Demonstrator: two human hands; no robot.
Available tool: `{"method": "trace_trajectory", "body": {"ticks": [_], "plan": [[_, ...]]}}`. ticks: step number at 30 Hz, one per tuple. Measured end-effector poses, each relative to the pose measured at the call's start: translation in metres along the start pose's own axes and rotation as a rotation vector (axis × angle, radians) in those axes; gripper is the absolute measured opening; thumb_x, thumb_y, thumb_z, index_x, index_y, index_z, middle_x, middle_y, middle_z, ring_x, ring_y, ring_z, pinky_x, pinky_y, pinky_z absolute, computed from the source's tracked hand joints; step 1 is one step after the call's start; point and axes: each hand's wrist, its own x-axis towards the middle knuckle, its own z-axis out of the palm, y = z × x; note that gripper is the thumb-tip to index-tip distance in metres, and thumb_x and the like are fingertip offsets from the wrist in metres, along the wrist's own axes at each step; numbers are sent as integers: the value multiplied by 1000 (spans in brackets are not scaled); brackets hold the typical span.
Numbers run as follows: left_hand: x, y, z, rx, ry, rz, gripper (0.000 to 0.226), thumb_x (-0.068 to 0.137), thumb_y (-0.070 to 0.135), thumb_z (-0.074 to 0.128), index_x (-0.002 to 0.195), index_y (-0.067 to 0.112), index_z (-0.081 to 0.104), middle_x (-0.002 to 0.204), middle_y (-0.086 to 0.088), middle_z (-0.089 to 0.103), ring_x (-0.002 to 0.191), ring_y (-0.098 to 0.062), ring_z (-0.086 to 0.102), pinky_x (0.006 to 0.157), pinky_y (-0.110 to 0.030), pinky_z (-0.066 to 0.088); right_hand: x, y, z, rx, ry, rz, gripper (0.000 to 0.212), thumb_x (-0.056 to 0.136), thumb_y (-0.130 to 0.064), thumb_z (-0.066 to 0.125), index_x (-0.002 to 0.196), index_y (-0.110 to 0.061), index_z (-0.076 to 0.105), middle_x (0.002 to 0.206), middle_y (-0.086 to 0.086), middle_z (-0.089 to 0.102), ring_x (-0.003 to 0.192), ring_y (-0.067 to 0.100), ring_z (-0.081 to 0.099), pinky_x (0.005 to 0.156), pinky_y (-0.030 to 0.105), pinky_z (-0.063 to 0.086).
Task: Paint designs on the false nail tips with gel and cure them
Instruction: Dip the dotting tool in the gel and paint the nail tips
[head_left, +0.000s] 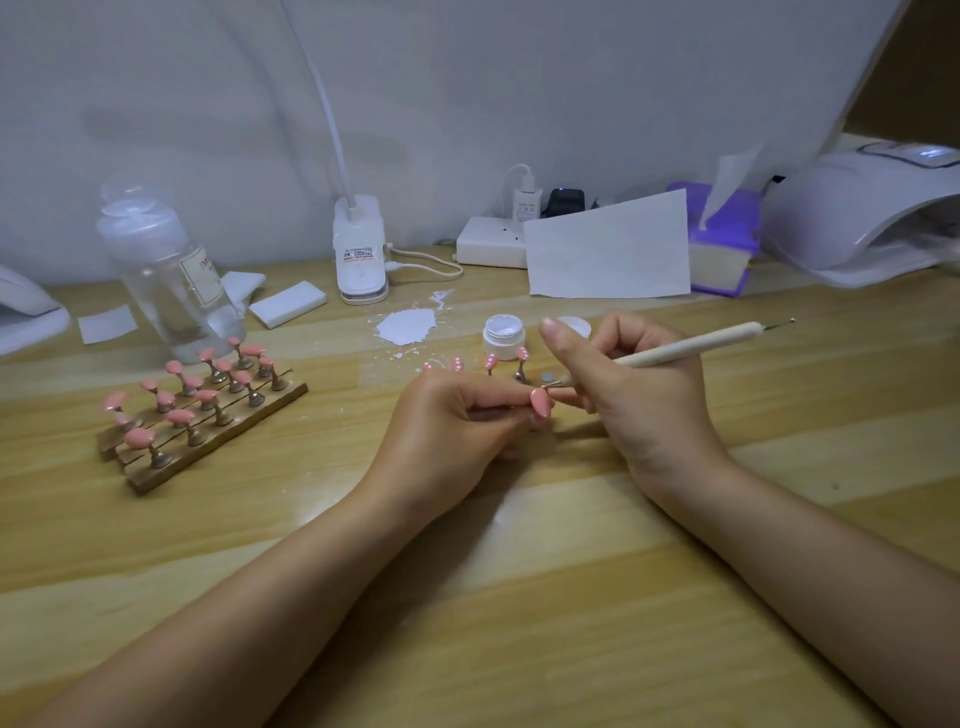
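Closest to the camera are the person's two bare forearms, coming in over the wooden table (519, 597). The left hand (452, 415) pinches a small stand with a pink nail tip (540, 402) on top, fingers curled in tight around the stem. The right hand (623, 384) holds a dotting pen (691, 345) in a writing grip, thumb and fingers pinching the shaft, and its working end sits right at the tip's edge, touching or nearly so, can't quite tell.

Just behind the hands stand four more tips (491, 361) that already carry white dots, beside an open jar of white gel (503, 335). Off to the left, the wooden rack (208, 436) holds a bunch of plain pink tips. The curing lamp (862, 218) sits far right at the back.

What could go wrong: probably a smeared or oversized dot if the pen presses too hard or either hand wobbles, since the tip is held in the air. Wet gel could also get brushed by a fingertip, they're that close. And nothing looks cured yet, so bumping the dotted ones would likely ruin them.
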Motion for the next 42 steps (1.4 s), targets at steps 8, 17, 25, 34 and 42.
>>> {"method": "trace_trajectory", "body": {"ticks": [8, 17, 25, 34, 42], "plan": [[1, -2, 0, -12, -12, -62, 13, 82, 0, 64, 88, 5, 74, 82, 7, 72, 66, 12, 58, 53, -8, 46, 4, 6, -3, -84, -19, -38, 40, 76, -4, 65, 49, -9, 36, 33, -3, 40, 29, 3, 42, 39, 14, 37], [0, -1, 1, 38, -10, -34, 16, 81, -2, 63, 88, 7, 73, 66, 28, 65, 55, 14, 55, 54, -2, 41, 4, 7, -3, -106, -43, -30, 34, 72, 0, 60, 50, -8, 35, 30, -5, 40, 28, 1, 43, 40, 16, 39], [0, -1, 1, 37, -14, -23, 16, 81, 0, 64, 91, 10, 73, 69, 28, 65, 56, 15, 54, 55, -2, 42, 4, 6, -2, -89, -50, -22, 33, 71, -1, 60, 51, -8, 36, 30, -5, 40, 28, 2, 44, 40, 19, 43], [0, -1, 1, 49, -21, 2, 17, 80, -4, 63, 91, 5, 72, 78, 23, 66, 53, 17, 53, 61, 7, 35, 5, 8, -3, -117, -44, -17, 31, 70, -2, 60, 51, -7, 36, 31, -5, 41, 29, 2, 44, 43, 22, 45], [1, -6, 1, 34, -22, -20, 15, 81, 2, 65, 90, 10, 73, 81, 22, 68, 63, 17, 54, 57, -3, 44, 5, 8, -2, -119, -39, -18, 30, 70, 1, 59, 51, -7, 37, 30, -5, 40, 28, 2, 44, 41, 19, 44]]}}
